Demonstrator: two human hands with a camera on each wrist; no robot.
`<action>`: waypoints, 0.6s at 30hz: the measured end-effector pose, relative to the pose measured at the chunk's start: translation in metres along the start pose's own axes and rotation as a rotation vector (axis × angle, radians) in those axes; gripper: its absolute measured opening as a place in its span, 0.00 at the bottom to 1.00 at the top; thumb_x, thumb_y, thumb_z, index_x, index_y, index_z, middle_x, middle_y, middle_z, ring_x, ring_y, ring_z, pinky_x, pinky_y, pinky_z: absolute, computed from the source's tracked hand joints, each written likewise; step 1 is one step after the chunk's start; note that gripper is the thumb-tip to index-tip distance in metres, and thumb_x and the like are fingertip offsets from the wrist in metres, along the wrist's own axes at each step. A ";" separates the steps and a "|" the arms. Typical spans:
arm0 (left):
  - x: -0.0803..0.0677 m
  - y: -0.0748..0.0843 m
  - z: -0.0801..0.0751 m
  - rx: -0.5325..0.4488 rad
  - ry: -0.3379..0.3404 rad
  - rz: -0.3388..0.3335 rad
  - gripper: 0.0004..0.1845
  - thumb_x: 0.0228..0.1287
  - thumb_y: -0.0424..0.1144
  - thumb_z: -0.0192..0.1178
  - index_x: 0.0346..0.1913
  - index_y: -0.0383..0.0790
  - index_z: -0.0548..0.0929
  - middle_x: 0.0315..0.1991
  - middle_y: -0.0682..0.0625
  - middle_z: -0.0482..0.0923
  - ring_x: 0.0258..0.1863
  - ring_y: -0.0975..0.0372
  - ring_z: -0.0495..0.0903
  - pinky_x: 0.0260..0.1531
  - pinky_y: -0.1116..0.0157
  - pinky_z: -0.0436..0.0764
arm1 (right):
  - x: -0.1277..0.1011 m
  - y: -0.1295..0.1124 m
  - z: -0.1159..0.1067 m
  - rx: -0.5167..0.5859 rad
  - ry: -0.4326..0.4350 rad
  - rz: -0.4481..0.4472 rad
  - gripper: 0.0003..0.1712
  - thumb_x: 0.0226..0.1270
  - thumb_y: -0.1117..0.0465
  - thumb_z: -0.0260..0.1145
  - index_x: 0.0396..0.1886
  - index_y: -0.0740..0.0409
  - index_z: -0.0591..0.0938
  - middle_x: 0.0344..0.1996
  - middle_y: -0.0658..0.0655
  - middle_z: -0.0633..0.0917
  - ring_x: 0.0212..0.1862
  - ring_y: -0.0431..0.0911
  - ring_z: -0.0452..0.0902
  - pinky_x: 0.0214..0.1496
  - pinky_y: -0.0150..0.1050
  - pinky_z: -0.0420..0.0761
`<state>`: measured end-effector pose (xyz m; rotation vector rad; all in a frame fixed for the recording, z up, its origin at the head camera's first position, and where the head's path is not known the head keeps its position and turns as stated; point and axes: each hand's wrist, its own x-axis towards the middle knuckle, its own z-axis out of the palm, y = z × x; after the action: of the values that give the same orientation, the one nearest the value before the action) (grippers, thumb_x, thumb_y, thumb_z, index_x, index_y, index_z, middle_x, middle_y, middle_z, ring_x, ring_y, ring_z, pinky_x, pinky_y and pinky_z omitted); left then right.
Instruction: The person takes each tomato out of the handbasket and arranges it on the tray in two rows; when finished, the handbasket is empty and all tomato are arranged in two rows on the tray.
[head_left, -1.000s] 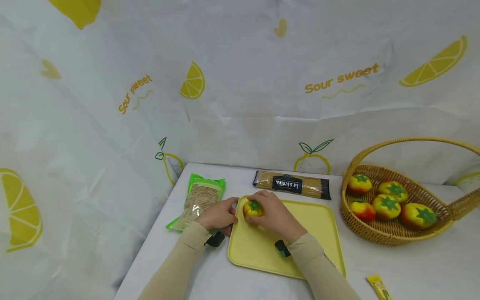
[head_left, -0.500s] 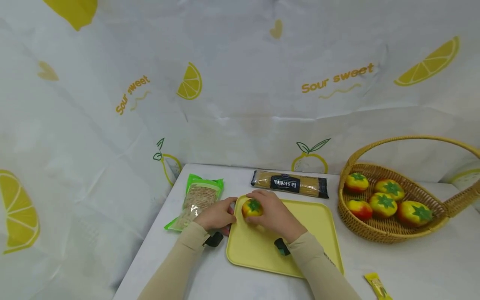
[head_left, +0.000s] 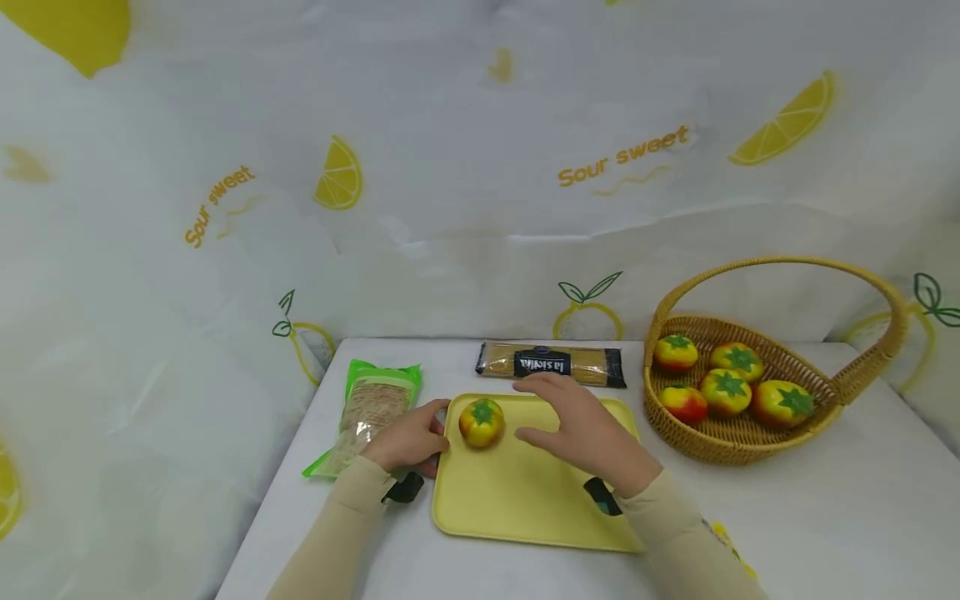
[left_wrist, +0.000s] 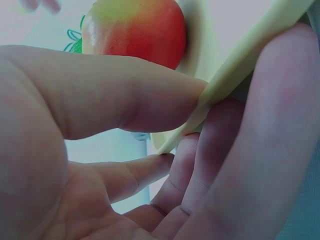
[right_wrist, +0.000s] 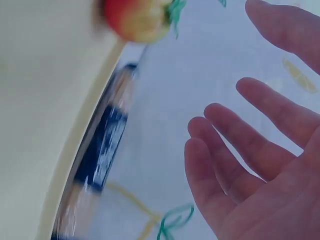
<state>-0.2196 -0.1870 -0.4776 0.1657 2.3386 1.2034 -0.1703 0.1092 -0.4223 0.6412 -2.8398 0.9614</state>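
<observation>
A yellow-red tomato with a green top (head_left: 482,422) (left_wrist: 135,30) (right_wrist: 137,17) sits at the far left corner of a yellow tray (head_left: 525,500) (left_wrist: 240,65) (right_wrist: 45,100). My left hand (head_left: 408,440) grips the tray's left rim, thumb over the edge and fingers (left_wrist: 220,165) beneath it. My right hand (head_left: 581,425) hovers open above the tray, just right of the tomato, fingers (right_wrist: 250,150) spread and holding nothing.
A wicker basket (head_left: 847,383) with several tomatoes stands at the right. A spaghetti pack (head_left: 551,364) (right_wrist: 100,155) lies behind the tray, and a green cracker pack (head_left: 367,408) lies to its left. A small yellow sachet (head_left: 723,537) peeks out by my right sleeve.
My right hand has let go of the tomato and drawn away to the right with its fingers spread. The tomato stays on the tray. My left hand keeps hold of the rim.
</observation>
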 end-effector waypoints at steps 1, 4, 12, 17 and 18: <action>0.000 0.000 0.001 0.000 0.003 0.000 0.39 0.68 0.31 0.63 0.82 0.44 0.67 0.47 0.42 0.76 0.28 0.56 0.85 0.25 0.59 0.92 | -0.007 0.007 -0.007 -0.030 0.013 -0.002 0.34 0.69 0.49 0.79 0.72 0.50 0.82 0.72 0.57 0.81 0.73 0.60 0.77 0.74 0.63 0.80; -0.001 -0.002 0.001 0.006 0.016 -0.014 0.39 0.67 0.32 0.64 0.82 0.45 0.67 0.48 0.42 0.77 0.28 0.56 0.84 0.25 0.59 0.92 | -0.029 0.029 -0.031 -0.113 0.040 0.002 0.33 0.68 0.51 0.80 0.70 0.52 0.82 0.70 0.58 0.82 0.71 0.60 0.78 0.71 0.63 0.82; -0.007 -0.001 0.003 0.012 0.038 -0.035 0.38 0.68 0.32 0.64 0.81 0.45 0.69 0.48 0.43 0.77 0.30 0.56 0.85 0.25 0.60 0.92 | -0.083 0.094 -0.099 -0.288 0.087 0.083 0.29 0.69 0.54 0.79 0.66 0.58 0.84 0.63 0.64 0.85 0.64 0.63 0.82 0.63 0.67 0.85; -0.003 0.001 0.005 0.040 0.039 -0.036 0.39 0.68 0.32 0.64 0.82 0.45 0.68 0.48 0.43 0.78 0.30 0.56 0.85 0.25 0.60 0.91 | -0.110 0.134 -0.134 -0.353 0.097 0.205 0.33 0.69 0.51 0.79 0.68 0.62 0.82 0.63 0.72 0.83 0.62 0.70 0.80 0.60 0.74 0.82; -0.002 0.001 0.006 0.046 0.041 -0.037 0.39 0.67 0.32 0.64 0.82 0.45 0.68 0.47 0.43 0.78 0.30 0.56 0.85 0.25 0.60 0.91 | -0.113 0.141 -0.140 -0.360 0.097 0.230 0.34 0.69 0.51 0.79 0.68 0.62 0.81 0.63 0.73 0.83 0.63 0.72 0.78 0.61 0.75 0.81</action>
<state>-0.2149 -0.1830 -0.4786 0.1141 2.3954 1.1466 -0.1336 0.3345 -0.4128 0.2289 -2.9300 0.4630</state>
